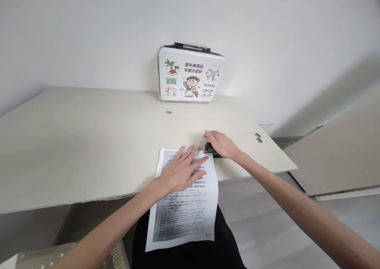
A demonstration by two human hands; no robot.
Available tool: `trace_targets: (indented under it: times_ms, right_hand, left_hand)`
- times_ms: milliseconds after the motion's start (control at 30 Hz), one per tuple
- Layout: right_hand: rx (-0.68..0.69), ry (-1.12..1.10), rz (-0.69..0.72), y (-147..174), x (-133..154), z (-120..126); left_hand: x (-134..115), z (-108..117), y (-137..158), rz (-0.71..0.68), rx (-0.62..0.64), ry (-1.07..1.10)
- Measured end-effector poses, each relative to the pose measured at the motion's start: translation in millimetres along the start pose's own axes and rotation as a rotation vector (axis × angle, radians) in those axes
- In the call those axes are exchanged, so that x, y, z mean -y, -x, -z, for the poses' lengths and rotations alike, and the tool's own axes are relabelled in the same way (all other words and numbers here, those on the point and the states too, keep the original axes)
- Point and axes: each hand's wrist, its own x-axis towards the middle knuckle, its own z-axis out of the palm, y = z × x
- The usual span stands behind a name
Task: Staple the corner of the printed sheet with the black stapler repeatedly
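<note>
Across table edge (89, 198), printed sheet (184, 217) under spread left hand (181, 172); right hand (223, 144) curled over stapler (209, 148) at corner.

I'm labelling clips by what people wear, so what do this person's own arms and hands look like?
The left hand and right hand are both ungloved, with slender fingers; no ring shows on the visible ones. The left forearm and right forearm are slim and bare, with no sleeve, watch or bracelet in view.
</note>
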Motion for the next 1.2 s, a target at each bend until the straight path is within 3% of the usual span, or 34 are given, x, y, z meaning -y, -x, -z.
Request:
trace_targets:
  times_ms: [200, 500, 1200]
  right_hand:
    - [-0.01, 0.013, 0.02, -4, 0, -2]
    - [0.079, 0.046, 0.119, -9, -7, 1]
    - [0.054, 0.031, 0.1, -11, -8, 0]
  left_hand:
    - [1, -2, 0, -0.001, -0.012, 0.001]
    - [4, -4, 1, -0.005, -0.039, -0.013]
    - [1, 0, -1, 0.017, 0.006, -0.027]
